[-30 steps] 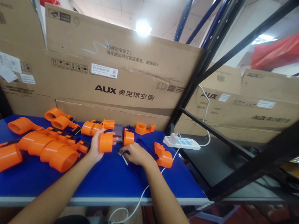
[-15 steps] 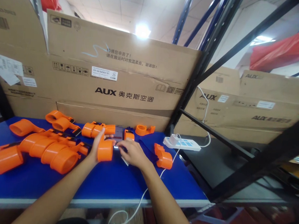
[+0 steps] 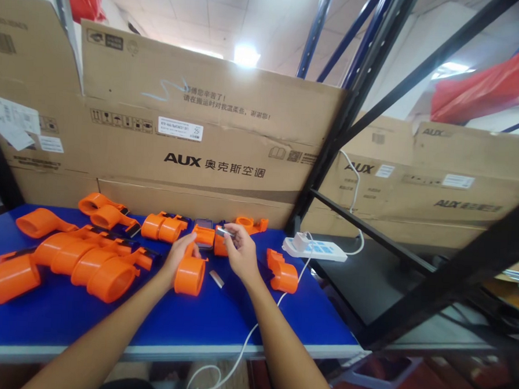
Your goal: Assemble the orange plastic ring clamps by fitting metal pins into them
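Note:
My left hand (image 3: 178,259) is closed around the handle of an orange tape dispenser (image 3: 189,275), its round hub toward me over the blue tabletop. Pinched between the thumb and fingers of my right hand (image 3: 241,253) is a small shiny metal strip (image 3: 223,232), apart from the dispenser. Another flat metal strip (image 3: 216,279) lies on the table between my hands. Just behind my right hand is an orange dispenser (image 3: 219,246), partly hidden by the fingers. A dark phone-like device (image 3: 204,223) shows behind the held dispenser, partly covered.
Several orange dispensers (image 3: 86,261) stand in a row at left, with more along the back. One dispenser (image 3: 285,276) lies right, near a white power strip (image 3: 315,248) and its cable (image 3: 252,333). Cardboard (image 3: 199,185) walls the back; a black rack post (image 3: 326,157) rises at right.
My right hand has moved up and away from the dispenser, with a metal strip in its fingers. My left hand has shifted the dispenser slightly right and toward me, uncovering the strip on the table.

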Demonstrator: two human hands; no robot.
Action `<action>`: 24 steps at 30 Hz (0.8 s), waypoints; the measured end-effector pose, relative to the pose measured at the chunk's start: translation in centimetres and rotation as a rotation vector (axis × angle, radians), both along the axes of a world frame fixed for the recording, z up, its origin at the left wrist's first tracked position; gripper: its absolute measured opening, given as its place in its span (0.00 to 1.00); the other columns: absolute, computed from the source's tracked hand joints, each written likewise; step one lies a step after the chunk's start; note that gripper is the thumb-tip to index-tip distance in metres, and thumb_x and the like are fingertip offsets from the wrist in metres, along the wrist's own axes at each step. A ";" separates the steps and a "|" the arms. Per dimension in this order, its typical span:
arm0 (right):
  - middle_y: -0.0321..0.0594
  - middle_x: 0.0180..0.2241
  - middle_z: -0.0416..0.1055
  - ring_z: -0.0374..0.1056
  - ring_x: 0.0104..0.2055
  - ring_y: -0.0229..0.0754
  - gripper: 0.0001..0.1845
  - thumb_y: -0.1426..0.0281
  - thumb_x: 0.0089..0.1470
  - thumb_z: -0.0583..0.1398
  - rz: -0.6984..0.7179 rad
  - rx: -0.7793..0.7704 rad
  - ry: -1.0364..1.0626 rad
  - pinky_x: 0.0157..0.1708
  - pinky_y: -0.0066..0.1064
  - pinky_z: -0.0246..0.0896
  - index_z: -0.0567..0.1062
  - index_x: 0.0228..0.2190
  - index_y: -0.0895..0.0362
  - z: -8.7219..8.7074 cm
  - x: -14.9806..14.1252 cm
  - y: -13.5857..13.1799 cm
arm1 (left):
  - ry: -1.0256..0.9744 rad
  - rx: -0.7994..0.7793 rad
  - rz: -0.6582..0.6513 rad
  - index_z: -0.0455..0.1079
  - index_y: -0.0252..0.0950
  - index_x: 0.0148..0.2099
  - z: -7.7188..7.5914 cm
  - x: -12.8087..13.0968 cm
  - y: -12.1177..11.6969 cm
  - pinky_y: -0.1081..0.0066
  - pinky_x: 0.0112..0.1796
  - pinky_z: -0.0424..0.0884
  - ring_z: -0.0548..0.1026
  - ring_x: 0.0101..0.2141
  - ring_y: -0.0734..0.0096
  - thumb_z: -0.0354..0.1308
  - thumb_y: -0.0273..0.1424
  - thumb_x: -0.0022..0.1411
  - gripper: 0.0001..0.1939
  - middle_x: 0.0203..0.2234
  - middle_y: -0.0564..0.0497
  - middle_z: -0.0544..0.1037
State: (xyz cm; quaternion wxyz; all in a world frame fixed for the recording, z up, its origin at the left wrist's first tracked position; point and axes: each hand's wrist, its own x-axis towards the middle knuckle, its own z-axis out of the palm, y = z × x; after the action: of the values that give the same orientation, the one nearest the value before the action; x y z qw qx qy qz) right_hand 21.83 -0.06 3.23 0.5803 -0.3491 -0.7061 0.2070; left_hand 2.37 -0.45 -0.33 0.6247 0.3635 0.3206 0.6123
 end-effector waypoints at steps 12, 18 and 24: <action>0.44 0.43 0.78 0.76 0.40 0.44 0.13 0.63 0.63 0.57 0.047 -0.048 -0.038 0.42 0.35 0.73 0.75 0.45 0.55 -0.4 -0.2 0.0 | 0.114 0.051 -0.007 0.71 0.35 0.27 -0.6 0.1 -0.3 0.75 0.20 0.65 0.71 0.17 0.74 0.64 0.47 0.58 0.20 0.20 0.49 0.76; 0.44 0.43 0.79 0.75 0.41 0.45 0.12 0.64 0.62 0.58 0.026 -0.001 -0.091 0.42 0.35 0.71 0.77 0.43 0.55 0.0 0.2 -0.1 | 0.171 0.045 0.014 0.70 0.35 0.29 -0.7 0.1 0.0 0.75 0.20 0.63 0.69 0.17 0.75 0.67 0.51 0.52 0.23 0.19 0.50 0.75; 0.42 0.41 0.79 0.74 0.37 0.44 0.12 0.64 0.62 0.58 -0.014 0.012 -0.159 0.39 0.34 0.69 0.78 0.42 0.55 0.0 0.3 -0.1 | 0.227 0.039 0.030 0.71 0.35 0.33 -0.6 0.2 0.0 0.75 0.20 0.61 0.67 0.17 0.75 0.68 0.53 0.50 0.24 0.19 0.52 0.74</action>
State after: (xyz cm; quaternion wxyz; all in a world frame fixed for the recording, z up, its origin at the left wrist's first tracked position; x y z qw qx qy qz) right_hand 22.09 -0.20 3.21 0.5259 -0.3658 -0.7487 0.1705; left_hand 2.53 -0.43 -0.90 0.5681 0.4377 0.3826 0.5825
